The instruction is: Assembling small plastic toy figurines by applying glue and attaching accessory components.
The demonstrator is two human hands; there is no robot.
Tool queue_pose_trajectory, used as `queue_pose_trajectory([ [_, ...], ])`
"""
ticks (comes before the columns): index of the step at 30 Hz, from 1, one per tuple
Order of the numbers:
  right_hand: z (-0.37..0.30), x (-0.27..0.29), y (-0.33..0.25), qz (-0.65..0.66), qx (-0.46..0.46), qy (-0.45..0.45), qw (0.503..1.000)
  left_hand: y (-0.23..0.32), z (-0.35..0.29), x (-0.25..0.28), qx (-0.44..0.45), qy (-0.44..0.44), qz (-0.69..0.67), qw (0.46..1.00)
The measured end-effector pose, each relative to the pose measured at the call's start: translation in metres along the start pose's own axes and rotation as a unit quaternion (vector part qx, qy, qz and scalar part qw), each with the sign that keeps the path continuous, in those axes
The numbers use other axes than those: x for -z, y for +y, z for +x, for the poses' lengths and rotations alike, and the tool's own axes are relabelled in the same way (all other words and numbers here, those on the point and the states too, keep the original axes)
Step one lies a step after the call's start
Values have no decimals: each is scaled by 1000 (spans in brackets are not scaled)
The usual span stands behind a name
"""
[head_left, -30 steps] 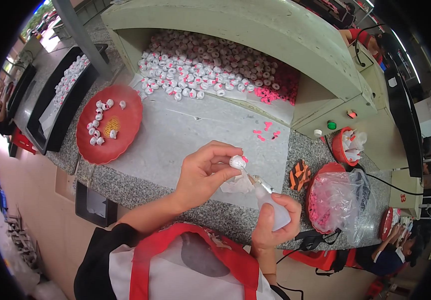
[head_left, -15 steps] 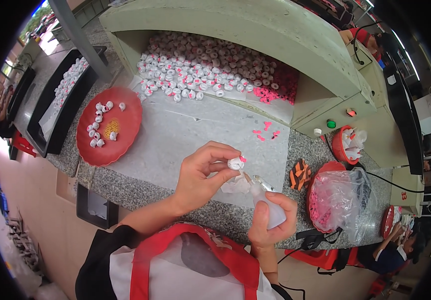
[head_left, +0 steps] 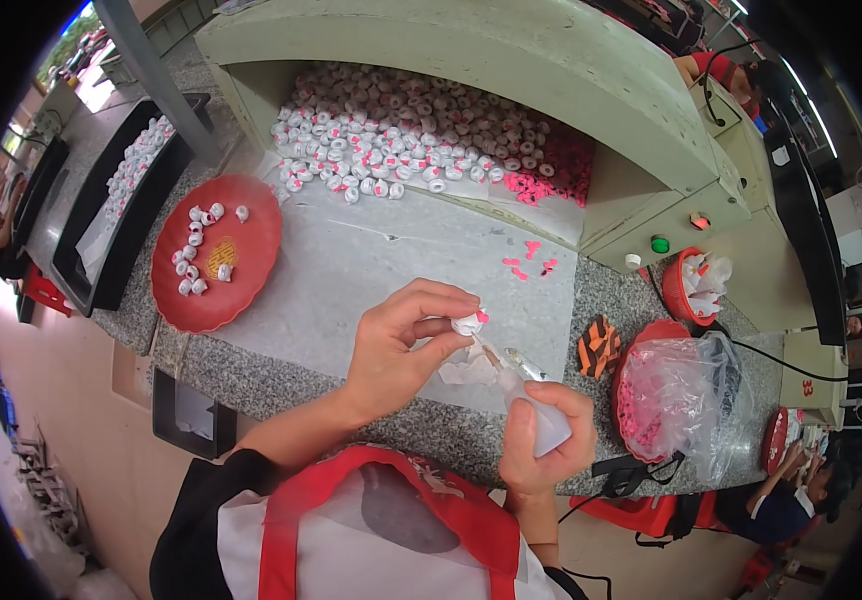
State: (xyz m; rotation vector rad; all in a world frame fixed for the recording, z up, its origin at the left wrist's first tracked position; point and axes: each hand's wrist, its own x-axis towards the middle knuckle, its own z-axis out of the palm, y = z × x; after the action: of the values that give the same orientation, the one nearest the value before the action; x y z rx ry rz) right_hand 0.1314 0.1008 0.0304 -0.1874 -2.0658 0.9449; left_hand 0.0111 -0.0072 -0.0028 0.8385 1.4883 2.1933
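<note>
My left hand pinches a small white round piece with a pink bit on its side. In my right hand is a translucent squeeze bottle, tilted up and to the left. Its thin nozzle reaches the underside of the white piece; whether the tip touches cannot be made out. Behind the bottle, a scrap of crumpled white paper and a silvery item lie on the white sheet. Several loose pink pieces lie farther back on that sheet.
A pale green metal housing shelters a heap of white pieces and pink ones. At left stand a red plate and a black tray; at right, a plastic bag, a red cup and a cable.
Almost nothing differs. The bottle's nozzle stays at the white piece, and both hands keep their hold with only a slight shift.
</note>
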Motion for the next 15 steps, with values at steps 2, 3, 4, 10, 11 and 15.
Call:
queue_pose_trajectory([
  [2,0,0,0,-1,-5,4,1000,-1,0,-1,10,5,-21,1000],
  [3,-1,0,-1,0,-10,8,1000,-1,0,-1,20,11,-42,999],
  [4,-1,0,0,-1,-10,9,1000,1,1,-1,20,10,-42,999],
  [10,-7,-1,3,45,-43,27,998,9,5,3,160,10,-137,977],
  [11,-3,-1,3,29,-11,21,999,9,4,4,171,8,-143,975],
  [15,-3,1,2,17,-3,16,1000,9,4,4,186,9,-164,969],
])
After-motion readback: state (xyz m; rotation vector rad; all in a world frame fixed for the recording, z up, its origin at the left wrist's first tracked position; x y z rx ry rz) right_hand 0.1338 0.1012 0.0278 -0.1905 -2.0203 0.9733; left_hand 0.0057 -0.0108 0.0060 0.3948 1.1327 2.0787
